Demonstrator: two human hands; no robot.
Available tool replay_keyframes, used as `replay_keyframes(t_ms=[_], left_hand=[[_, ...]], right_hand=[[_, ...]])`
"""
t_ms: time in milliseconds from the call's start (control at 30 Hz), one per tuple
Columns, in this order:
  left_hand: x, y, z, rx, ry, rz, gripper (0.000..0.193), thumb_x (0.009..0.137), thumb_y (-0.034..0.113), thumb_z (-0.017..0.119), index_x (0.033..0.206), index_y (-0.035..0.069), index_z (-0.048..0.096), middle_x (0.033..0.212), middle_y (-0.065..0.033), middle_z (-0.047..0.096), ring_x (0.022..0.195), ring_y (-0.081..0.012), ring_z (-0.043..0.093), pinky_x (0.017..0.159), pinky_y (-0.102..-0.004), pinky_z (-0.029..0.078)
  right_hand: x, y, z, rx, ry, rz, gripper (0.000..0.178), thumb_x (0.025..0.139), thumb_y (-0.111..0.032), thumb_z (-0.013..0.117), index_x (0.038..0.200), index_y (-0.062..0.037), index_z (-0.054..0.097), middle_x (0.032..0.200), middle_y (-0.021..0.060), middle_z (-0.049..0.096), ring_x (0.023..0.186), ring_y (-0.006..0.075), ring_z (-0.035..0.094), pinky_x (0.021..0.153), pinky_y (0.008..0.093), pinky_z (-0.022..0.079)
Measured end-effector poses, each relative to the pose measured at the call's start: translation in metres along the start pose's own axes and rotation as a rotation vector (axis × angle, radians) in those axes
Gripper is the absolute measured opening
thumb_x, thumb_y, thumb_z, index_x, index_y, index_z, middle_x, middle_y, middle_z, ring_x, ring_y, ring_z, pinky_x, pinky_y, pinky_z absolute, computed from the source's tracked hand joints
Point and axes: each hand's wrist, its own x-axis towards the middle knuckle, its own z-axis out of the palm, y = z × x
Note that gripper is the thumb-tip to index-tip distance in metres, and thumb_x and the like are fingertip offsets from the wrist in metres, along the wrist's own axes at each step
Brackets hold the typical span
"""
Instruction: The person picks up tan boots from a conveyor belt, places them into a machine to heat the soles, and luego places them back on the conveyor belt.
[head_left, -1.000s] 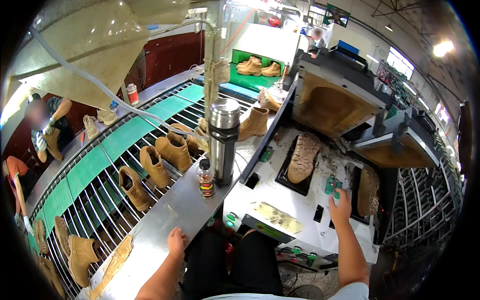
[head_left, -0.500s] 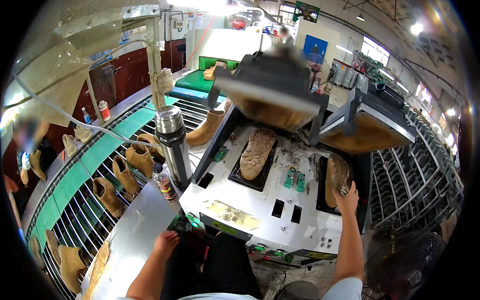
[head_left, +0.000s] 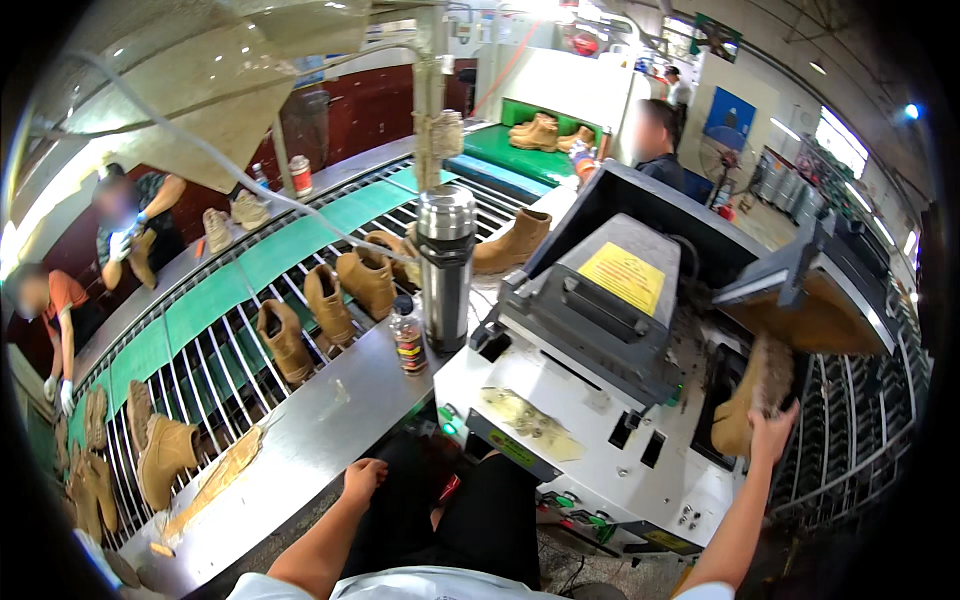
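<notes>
Pale whitish top (head_left: 430,588), short pale sleeves (head_left: 270,588), black legwear (head_left: 492,510), bare forearms (head_left: 318,540)

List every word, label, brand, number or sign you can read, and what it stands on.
None can be read:
Yellow rectangular label on the closed black hinged lid: print too small.
Black panel with yellow-green marking on the white metal machine: too small.
Clear plastic bottle with dark cap, dark label: too blurred.

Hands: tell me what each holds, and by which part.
The right hand grips a boot by the near end of its sole; nothing shows in the left hand.
</notes>
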Motion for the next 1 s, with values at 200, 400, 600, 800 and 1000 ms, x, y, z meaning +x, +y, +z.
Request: replay_keyframes(t_ms=[200,400,600,800,1000], left_hand=[[0.022,0.01,0.03,-0.137,-0.121,0.056,0.02,0.087,0.014,0.058,0.103,0.003,0.061,0.088,-0.0056,0.064,0.075,-0.0145,0.06,0.067,-0.0279,0.05],[-0.026,0.04,0.076,0.043,-0.926,0.26,0.051,0.088,0.018,0.066,0.132,0.001,0.046,0.121,-0.0146,0.058,0.111,-0.0218,0.056,0.097,-0.0361,0.045],[-0.108,0.119,0.084,-0.448,-1.425,0.431,0.099,0.077,0.035,0.078,0.15,0.009,0.016,0.152,-0.01,0.025,0.139,-0.0238,0.026,0.111,-0.0422,0.025],[-0.074,0.098,-0.071,-1.187,-0.809,0.067,0.079,0.072,0.032,0.072,0.138,0.004,0.038,0.134,-0.0171,0.049,0.123,-0.0348,0.048,0.106,-0.0504,0.036],[-0.024,0.076,-0.234,-1.043,0.024,0.379,0.071,0.076,0.03,0.066,0.134,-0.001,0.04,0.132,-0.0171,0.05,0.123,-0.0322,0.048,0.108,-0.046,0.035]], right_hand=[[-0.12,0.124,-0.009,-0.015,0.362,-0.15,0.091,0.075,-0.026,0.076,0.143,0.0032,0.024,0.142,0.0241,0.035,0.128,0.0366,0.04,0.104,0.0446,0.038],[-0.176,0.104,-0.04,0.375,0.086,-0.108,0.047,0.084,-0.018,0.07,0.114,0.0134,0.052,0.116,0.0198,0.059,0.099,0.0258,0.06,0.088,0.0397,0.049],[-0.301,-0.06,0.04,1.111,-0.687,-0.537,0.078,0.077,-0.045,0.072,0.133,0.0001,0.039,0.131,0.0127,0.046,0.117,0.0263,0.047,0.099,0.0423,0.039],[-0.37,-0.253,0.082,0.653,-1.221,-0.754,0.06,0.084,-0.049,0.062,0.106,0.0069,0.061,0.104,0.0181,0.062,0.096,0.0272,0.059,0.083,0.0366,0.046],[-0.409,-0.231,0.124,0.471,-1.216,-0.717,0.034,0.08,-0.027,0.071,0.095,0.0032,0.065,0.084,0.013,0.065,0.079,0.024,0.064,0.073,0.0317,0.05]])
